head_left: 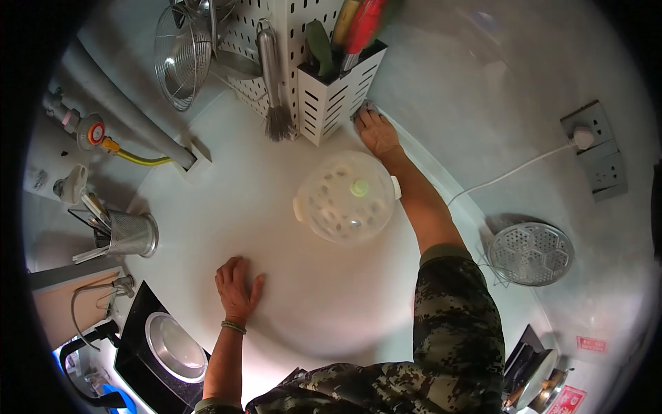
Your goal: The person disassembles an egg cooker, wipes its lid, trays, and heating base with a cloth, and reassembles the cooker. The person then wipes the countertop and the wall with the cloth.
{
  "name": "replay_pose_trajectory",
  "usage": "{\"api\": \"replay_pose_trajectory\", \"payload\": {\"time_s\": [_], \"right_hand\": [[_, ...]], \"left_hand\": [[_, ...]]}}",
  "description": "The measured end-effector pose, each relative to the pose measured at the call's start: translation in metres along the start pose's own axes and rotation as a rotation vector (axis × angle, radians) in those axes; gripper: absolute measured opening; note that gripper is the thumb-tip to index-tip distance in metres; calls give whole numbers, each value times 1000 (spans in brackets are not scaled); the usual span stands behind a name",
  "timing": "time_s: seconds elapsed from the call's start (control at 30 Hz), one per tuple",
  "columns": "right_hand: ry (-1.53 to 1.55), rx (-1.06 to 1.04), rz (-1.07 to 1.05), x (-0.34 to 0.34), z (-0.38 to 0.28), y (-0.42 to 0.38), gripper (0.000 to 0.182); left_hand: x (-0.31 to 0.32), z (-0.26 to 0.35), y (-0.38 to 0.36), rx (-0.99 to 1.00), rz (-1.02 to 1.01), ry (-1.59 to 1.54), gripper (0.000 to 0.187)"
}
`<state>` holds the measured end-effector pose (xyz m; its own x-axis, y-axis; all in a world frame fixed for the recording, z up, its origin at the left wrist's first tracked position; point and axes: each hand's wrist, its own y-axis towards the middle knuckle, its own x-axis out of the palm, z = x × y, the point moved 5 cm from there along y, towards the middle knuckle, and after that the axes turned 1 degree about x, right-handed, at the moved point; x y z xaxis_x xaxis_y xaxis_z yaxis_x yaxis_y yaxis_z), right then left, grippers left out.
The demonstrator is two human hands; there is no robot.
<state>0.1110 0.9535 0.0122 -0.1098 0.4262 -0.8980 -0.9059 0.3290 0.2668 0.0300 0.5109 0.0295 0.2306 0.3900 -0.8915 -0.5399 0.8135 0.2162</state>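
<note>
My left hand [236, 290] rests on the white countertop [227, 207], fingers extended and thumb apart, holding nothing. A green bracelet circles that wrist. Stretched far forward, my right hand [378, 131] is at the foot of the wall, beside the white slotted knife holder [338, 96]. Its fingers are bent over something small and greyish that I cannot make out. Close to my right forearm stands a round steamer [345, 196] with a translucent lid, a pale green knob and two cream side handles.
A wire strainer [182, 58] and a whisk [271, 83] hang on a perforated rack. A mesh utensil cup [134, 234] lies left, near a metal pan [176, 347] on a black hob. A plug cord [510, 169] runs along the right wall, above a perforated steamer plate [531, 254].
</note>
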Motion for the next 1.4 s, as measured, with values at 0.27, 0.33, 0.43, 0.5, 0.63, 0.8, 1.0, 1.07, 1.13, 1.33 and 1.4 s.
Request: {"api": "replay_pose_trajectory", "payload": {"time_s": [0.27,0.33,0.43,0.5,0.63,0.8,1.0,1.07,1.13,1.33,1.4], "right_hand": [[-15,130,-273,-24,28,-75,26],[-57,189,-462,-37,38,-101,26],[6,177,-305,-54,46,-92,24],[122,68,20,-84,41,-63,21],[324,134,92,-63,40,12,21],[96,75,47,-22,22,16,26],[147,238,-164,-30,38,-42,28],[133,312,-239,-42,49,-70,29],[119,404,-311,-59,53,-96,30],[-25,534,-639,-72,62,-134,26],[-7,468,-496,-74,56,-107,21]], "left_hand": [[-2,-5,1,-12,10,-41,46],[2,-10,-1,-25,7,-51,46],[2,-9,0,-20,11,-65,46],[-2,-4,2,-18,-9,-55,46],[-2,-1,4,9,2,-13,44],[-2,-1,6,14,0,-17,43],[-4,-1,2,31,13,-25,43],[-3,-1,2,37,12,-28,43],[-4,-3,2,36,16,-33,43],[-6,1,4,37,35,-55,44],[-3,0,2,31,20,-28,46]]}}
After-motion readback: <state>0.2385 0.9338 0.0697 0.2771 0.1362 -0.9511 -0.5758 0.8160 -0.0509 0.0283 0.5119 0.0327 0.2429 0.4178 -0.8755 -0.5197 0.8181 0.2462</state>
